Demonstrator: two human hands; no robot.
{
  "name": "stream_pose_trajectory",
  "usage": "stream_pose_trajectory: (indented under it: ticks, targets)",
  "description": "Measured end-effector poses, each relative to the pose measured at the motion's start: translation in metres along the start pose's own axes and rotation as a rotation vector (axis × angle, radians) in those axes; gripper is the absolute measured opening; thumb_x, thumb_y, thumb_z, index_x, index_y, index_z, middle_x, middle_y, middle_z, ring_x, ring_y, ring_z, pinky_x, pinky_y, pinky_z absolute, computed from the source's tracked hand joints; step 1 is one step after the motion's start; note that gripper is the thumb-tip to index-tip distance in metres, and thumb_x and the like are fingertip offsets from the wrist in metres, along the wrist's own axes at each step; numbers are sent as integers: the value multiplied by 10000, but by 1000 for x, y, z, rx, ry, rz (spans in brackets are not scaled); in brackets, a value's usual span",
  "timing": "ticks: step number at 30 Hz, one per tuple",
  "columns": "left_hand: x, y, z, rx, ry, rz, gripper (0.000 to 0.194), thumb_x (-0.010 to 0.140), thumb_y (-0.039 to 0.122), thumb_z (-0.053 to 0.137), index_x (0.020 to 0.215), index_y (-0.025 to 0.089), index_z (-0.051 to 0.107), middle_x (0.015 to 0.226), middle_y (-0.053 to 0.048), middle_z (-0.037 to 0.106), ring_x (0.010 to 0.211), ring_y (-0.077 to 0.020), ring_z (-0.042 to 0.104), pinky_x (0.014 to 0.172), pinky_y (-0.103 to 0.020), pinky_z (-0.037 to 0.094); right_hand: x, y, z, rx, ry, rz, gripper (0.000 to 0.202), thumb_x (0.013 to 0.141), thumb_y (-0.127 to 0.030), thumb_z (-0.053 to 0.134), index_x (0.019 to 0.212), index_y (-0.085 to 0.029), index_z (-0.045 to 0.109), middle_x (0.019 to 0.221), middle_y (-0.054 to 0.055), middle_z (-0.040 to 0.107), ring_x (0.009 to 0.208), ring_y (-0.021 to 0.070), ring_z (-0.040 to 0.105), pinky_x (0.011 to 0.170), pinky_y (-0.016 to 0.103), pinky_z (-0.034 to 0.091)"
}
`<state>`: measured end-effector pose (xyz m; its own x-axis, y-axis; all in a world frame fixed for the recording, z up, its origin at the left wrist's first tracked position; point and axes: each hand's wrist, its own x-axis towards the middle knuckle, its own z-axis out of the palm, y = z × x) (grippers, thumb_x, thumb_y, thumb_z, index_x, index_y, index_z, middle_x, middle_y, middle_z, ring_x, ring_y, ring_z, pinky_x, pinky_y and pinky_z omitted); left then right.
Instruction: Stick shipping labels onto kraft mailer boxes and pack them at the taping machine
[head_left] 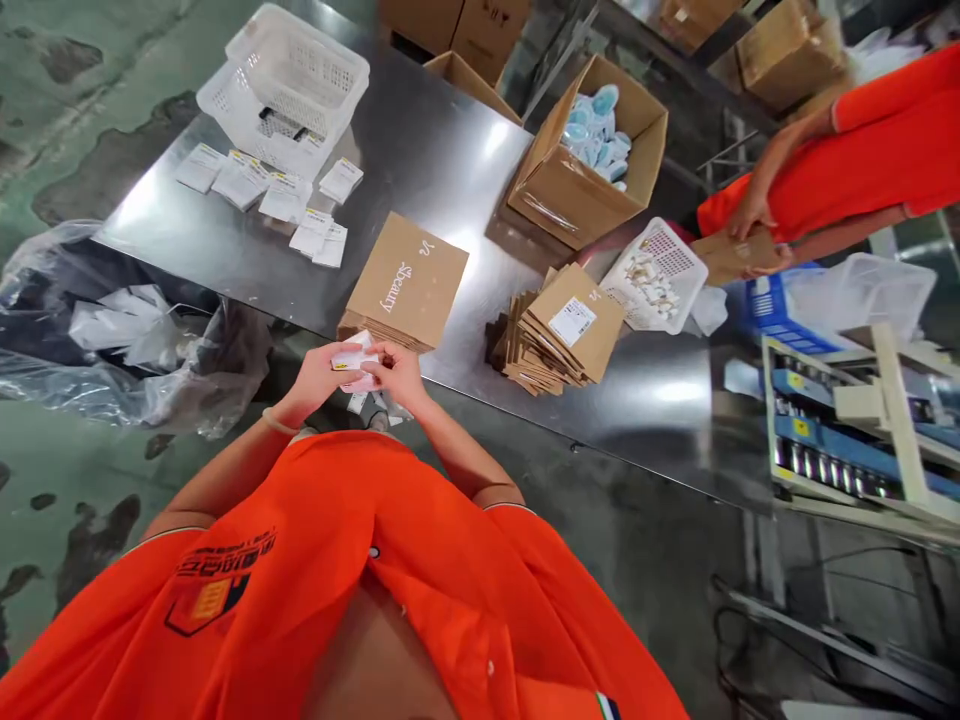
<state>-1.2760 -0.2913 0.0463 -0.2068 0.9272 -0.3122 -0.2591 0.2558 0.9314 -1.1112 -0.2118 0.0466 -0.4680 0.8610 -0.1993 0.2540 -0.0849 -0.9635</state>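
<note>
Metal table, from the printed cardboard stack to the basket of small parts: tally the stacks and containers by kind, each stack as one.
Flat cardboard stacks: 2 (printed stack, labelled stack)
Open cardboard boxes: 1 (box of blue-and-white items)
White baskets: 1 (basket of small parts)
Total: 4

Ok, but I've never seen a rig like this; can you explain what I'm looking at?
There is no robot: one head camera looks down past the wearer's orange shirt at their two bare hands. The left hand and right hand hold small white packets between their fingers. On the steel table lie a white basket, more packets, two cardboard stacks, an open box of pale blue items and a smaller basket. The arms at upper right are another person's.
</note>
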Motion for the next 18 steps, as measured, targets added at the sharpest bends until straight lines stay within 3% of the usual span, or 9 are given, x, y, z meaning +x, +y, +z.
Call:
stream_pose_trajectory:
  ticks: [3, 5, 9, 13, 16, 18]
  targets:
    - [15, 6, 3, 9, 5, -5, 789, 449, 443, 1076, 1124, 105, 842, 985, -112, 841, 867, -277, 777, 881, -429, 637, -8, 0, -5, -158, 89, -104, 71, 879, -296, 801, 929, -249, 818, 738, 4, 702, 732, 229, 701, 756, 387, 631]
    - [23, 9, 5, 19, 8, -12, 776, 461, 411, 1070, 1133, 97, 843, 964, -114, 843, 847, -264, 774, 868, -421, 638, -18, -1, -8, -305, 133, -206, 99, 925, -248, 747, 903, -251, 843, 940, 63, 804, 921, 262, 766, 921, 429, 650]
    - [26, 5, 7, 53, -28, -60, 661, 437, 378, 1074, 1004, 115, 859, 934, -119, 849, 891, -318, 801, 888, -458, 654, -13, -13, -23, -455, 246, -284, 178, 961, -204, 687, 911, -243, 853, 1314, 110, 780, 1164, 274, 752, 1062, 431, 618]
    - [20, -9, 9, 30, -151, -192, 605, 382, 431, 1093, 861, 142, 860, 946, -155, 861, 976, -408, 821, 925, -527, 664, 54, -37, -60, -479, 526, -217, 147, 965, -251, 677, 932, -224, 818, 1284, 115, 715, 1254, 282, 674, 1096, 457, 586]
    - [21, -24, 11, 14, -105, -216, 678, 352, 487, 1087, 894, 141, 872, 1000, -165, 868, 986, -403, 823, 965, -543, 654, 114, -48, -86, -526, 550, -142, 100, 937, -243, 704, 917, -202, 793, 1182, 103, 692, 1191, 271, 652, 1118, 459, 556]
    - [24, -37, 8, 39, -81, -223, 687, 340, 520, 1074, 876, 144, 866, 988, -157, 869, 980, -399, 819, 981, -539, 646, 137, -51, -94, -588, 533, -74, 90, 935, -230, 710, 924, -187, 788, 1198, 119, 683, 1188, 277, 633, 1107, 455, 551]
